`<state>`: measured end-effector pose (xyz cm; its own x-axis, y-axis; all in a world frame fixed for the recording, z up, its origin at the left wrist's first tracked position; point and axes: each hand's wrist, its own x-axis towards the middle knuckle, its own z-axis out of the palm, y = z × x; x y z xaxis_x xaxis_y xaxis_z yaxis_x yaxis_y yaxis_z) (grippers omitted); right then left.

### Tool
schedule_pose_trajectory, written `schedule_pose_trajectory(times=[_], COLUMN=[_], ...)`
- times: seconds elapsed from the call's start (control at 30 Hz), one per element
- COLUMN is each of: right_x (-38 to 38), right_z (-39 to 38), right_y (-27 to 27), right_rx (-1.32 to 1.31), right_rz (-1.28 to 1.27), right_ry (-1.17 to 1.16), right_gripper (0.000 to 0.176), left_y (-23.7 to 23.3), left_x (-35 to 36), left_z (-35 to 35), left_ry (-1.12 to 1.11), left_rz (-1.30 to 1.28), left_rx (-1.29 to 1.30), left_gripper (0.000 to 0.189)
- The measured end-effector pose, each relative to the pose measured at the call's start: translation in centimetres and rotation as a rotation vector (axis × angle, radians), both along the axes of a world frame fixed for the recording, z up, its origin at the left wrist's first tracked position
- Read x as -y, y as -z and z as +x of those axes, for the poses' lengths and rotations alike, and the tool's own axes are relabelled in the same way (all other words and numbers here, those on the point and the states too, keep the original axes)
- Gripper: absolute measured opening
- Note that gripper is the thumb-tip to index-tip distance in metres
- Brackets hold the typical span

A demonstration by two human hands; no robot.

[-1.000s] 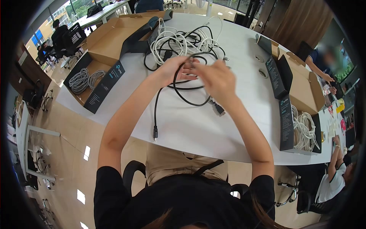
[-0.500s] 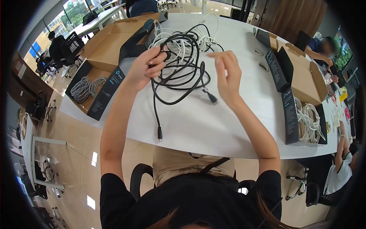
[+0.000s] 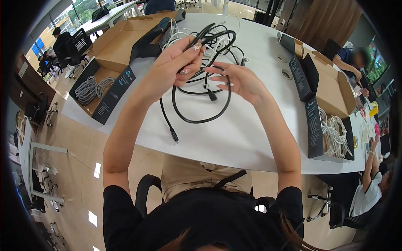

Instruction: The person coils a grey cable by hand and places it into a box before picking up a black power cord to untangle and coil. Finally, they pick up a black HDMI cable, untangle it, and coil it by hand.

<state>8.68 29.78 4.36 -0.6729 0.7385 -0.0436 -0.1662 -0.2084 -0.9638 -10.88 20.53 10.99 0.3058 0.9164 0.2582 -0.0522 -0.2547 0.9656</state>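
My left hand point(image 3: 180, 62) is closed around several gathered turns of a black cable point(image 3: 202, 121), above the table. One end of black cable with a plug point(image 3: 174, 135) hangs below that hand. My right hand point(image 3: 240, 81) is at the right side of the hanging loop, its fingers spread and the cable crossing over them; its thumb is hard to make out. Another black connector point(image 3: 212, 96) shows below and between the hands. Behind them lies a tangle of white cables point(image 3: 180, 32), mixed with black ones and partly hidden by my left hand.
On the left, an open cardboard box point(image 3: 111, 99) holds coiled grey cables point(image 3: 87, 90). An open box point(image 3: 314, 125) with white cables point(image 3: 335, 134) stands on the right. Two round grommets point(image 3: 286, 74) sit in the white table point(image 3: 259, 146). Other people sit at the right and far left.
My left hand has raised the gathered black cable and moved right. My right hand has come left to the cable loop. The hanging loop is now a wider single turn.
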Motion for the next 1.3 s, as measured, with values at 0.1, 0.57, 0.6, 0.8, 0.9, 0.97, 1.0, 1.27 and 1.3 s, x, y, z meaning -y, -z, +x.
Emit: schedule_pose_trajectory(times=[0.1, 0.57, 0.6, 0.8, 0.9, 0.97, 1.0, 1.27, 1.3], right_x=[0.1, 0.2, 0.2, 0.9, 1.6, 2.1, 1.8, 1.6, 1.3], right_z=[1.5, 2.9, 2.9, 2.8, 3.4, 3.5, 4.2, 3.6, 3.9], right_y=[-1.4, -3.3, -3.3, -4.1, -5.1, -5.8, -5.7, -5.4, -5.3], right_rx=[-0.056, -0.392, -0.397, -0.535, -0.533, -0.42, -0.335, 0.147, 0.179], right_rz=[0.025, 0.247, 0.254, 0.229, 0.255, 0.384, 0.517, 1.02, 1.02], right_ry=[0.126, 0.51, 0.56, 0.732, 0.561, 0.605, 0.583, 0.656, 0.616], right_gripper=[0.042, 0.045, 0.043, 0.028, 0.029, 0.029, 0.03, 0.037, 0.035], left_y=[-0.9, 0.7, 0.8, 1.8, 2.2, 2.0, 2.0, 4.7, 4.6], left_x=[0.8, -1.4, -1.7, -2.5, -2.6, -2.6, -2.6, -4.1, -4.2], left_z=[-0.2, 1.1, 1.0, 1.9, 2.3, 2.4, 2.7, 3.7, 3.7], left_ry=[0.012, 0.85, 0.91, 0.915, 0.682, 0.435, 0.336, -0.237, -0.237], left_rz=[0.063, -0.196, -0.214, -0.283, -0.258, -0.235, -0.231, 0.316, 0.318], left_rx=[0.097, 0.739, 0.777, 0.759, 0.688, 0.558, 0.498, -0.082, -0.082], left_gripper=[0.02, 0.019, 0.019, 0.02, 0.021, 0.02, 0.021, 0.02, 0.02])
